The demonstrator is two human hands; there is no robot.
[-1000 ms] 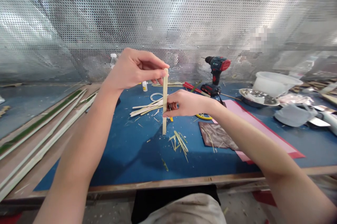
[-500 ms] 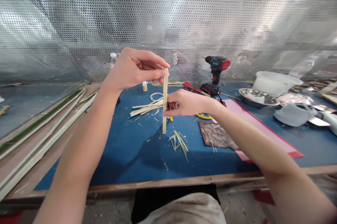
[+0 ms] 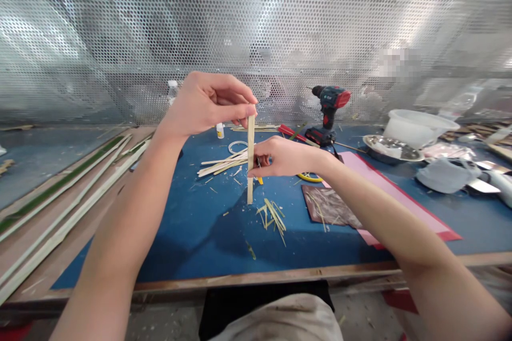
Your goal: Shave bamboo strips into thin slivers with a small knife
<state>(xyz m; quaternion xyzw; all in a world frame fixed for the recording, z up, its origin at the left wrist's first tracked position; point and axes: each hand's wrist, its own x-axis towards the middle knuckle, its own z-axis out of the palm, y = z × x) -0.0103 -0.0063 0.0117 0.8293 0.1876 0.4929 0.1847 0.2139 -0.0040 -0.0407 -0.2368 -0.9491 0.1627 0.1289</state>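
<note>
Left hand [image 3: 212,103] raised, thumb and fingertips in a narrow pinch on top end of thin bamboo strip [image 3: 250,141], strip upright, lower end hanging just above blue work mat [image 3: 180,239], not clearly touching. Right hand [image 3: 282,157] at strip's middle, fingers curled in a tight, narrow grip, small dark-tipped tool [image 3: 258,161] showing at fingertips, mostly hidden, exact kind unclear. Just left of strip, loose pile of cut bamboo slats [image 3: 222,165] and small white bottle [image 3: 220,130] behind; bamboo shavings [image 3: 274,218] scattered on mat below. Farther right, cordless drill [image 3: 330,106] standing on its battery, red-handled tool [image 3: 298,135] beside it, yellow reel [image 3: 309,177] under right forearm, brown mat [image 3: 326,205] on pink sheet [image 3: 400,207], steel dish [image 3: 392,148], white plastic tub [image 3: 416,127]. Long bamboo lengths [image 3: 68,197] lying along left side of bench; perforated metal screen [image 3: 240,37] behind.
</note>
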